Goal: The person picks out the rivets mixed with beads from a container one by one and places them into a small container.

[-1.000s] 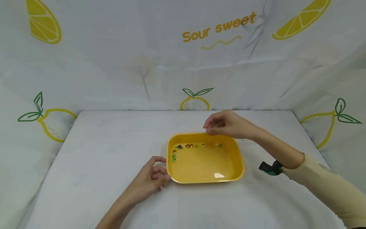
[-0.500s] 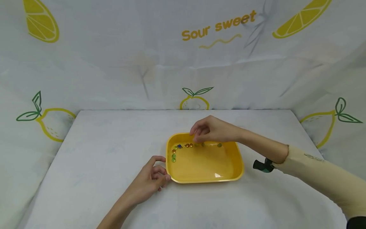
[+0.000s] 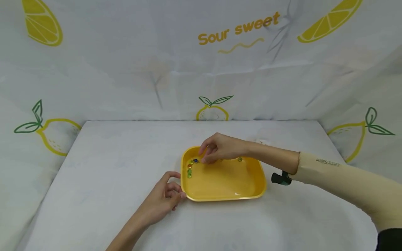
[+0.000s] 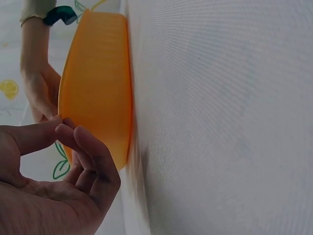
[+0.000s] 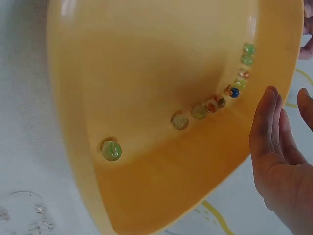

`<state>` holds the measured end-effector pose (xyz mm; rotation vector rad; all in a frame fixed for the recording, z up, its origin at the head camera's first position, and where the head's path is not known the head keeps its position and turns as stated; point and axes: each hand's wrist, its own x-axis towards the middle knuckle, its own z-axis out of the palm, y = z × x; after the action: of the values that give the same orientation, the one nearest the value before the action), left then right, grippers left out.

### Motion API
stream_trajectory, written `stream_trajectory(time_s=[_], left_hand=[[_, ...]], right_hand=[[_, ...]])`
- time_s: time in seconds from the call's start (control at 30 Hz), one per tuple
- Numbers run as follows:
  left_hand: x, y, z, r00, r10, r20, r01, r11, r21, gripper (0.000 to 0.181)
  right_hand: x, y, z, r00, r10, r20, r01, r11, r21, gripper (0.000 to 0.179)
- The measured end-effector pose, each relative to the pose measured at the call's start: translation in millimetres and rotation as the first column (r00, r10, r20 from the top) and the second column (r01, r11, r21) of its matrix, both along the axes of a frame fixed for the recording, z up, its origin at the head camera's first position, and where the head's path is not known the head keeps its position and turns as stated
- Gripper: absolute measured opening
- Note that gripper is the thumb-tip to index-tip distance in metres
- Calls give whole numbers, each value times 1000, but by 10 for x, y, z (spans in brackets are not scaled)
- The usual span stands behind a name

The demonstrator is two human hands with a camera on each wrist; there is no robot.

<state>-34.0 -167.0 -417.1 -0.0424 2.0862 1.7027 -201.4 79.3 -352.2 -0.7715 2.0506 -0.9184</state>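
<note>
A yellow plastic tray [image 3: 226,183] lies on the white table, with several glass marbles along its far and left walls. In the right wrist view, a lone green marble [image 5: 111,150] sits apart from a row that includes a blue marble [image 5: 234,92]. My left hand [image 3: 164,200] holds the tray's left side, thumb at the near corner and fingertips right at the rim. Over the far-left part of the tray hovers my right hand [image 3: 224,148], its fingers loosely bent and nothing visible between them. It hides some marbles in the head view.
Behind the tray lies a clear item [image 3: 263,142]; in the right wrist view it shows as a clear round shape with small shiny bits [image 5: 39,215]. A dark wrist camera [image 3: 281,178] hangs below the right forearm. Lemon-print cloth [image 3: 138,69] surrounds the table.
My right hand has moved left and toward me, from the tray's far rim to over its far-left marbles. The left hand stays at the tray's left side.
</note>
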Motion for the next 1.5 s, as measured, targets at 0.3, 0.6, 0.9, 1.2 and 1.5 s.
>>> stream_trajectory(time_s=[0.3, 0.6, 0.9, 1.2, 1.5], left_hand=[[3, 0, 3, 1000, 0, -1, 0, 1000, -9, 55], [3, 4, 14, 1000, -2, 0, 2, 1000, -6, 54], [16, -5, 17, 1000, -8, -16, 8, 1000, 5, 54], [16, 8, 10, 1000, 6, 2, -6, 1000, 1, 54], [11, 19, 17, 1000, 11, 1, -11, 1000, -3, 54]], right_hand=[[-4, -120, -102, 998, 62, 11, -62, 997, 41, 31], [14, -125, -194, 996, 90, 2, -90, 993, 77, 36], [37, -108, -283, 995, 104, -10, -102, 989, 109, 46], [33, -133, -333, 988, 146, -44, -141, 985, 100, 35], [59, -138, -374, 987, 140, -75, -128, 981, 146, 17]])
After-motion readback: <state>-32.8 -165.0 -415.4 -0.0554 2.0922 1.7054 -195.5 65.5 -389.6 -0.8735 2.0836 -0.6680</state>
